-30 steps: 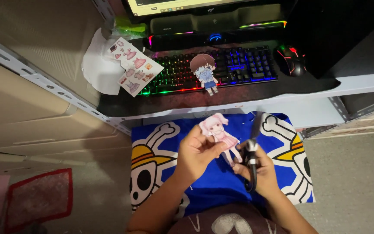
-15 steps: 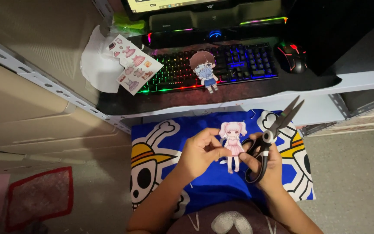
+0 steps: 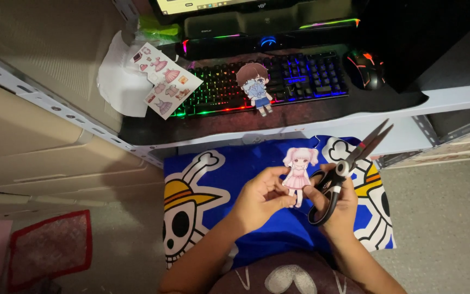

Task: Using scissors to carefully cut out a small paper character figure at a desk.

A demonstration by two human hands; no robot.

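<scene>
My left hand (image 3: 261, 197) pinches a cut-out paper doll with pink hair and a pink dress (image 3: 298, 170), holding it upright by its lower body. My right hand (image 3: 337, 202) grips black scissors (image 3: 344, 169); the blades point up and to the right, slightly apart, away from the doll. Both hands hover over a blue cloth with skull prints (image 3: 218, 179) on my lap.
A second paper doll with brown hair (image 3: 255, 86) lies on a rainbow-lit keyboard (image 3: 305, 76). A sheet of paper doll clothes (image 3: 163, 80) rests on white paper at the desk's left. A mouse (image 3: 366, 69) sits right of the keyboard. A red mat (image 3: 50, 249) lies on the floor.
The doll has turned from tilted to upright and shifted right. The scissors have swung from hanging down to pointing up and to the right.
</scene>
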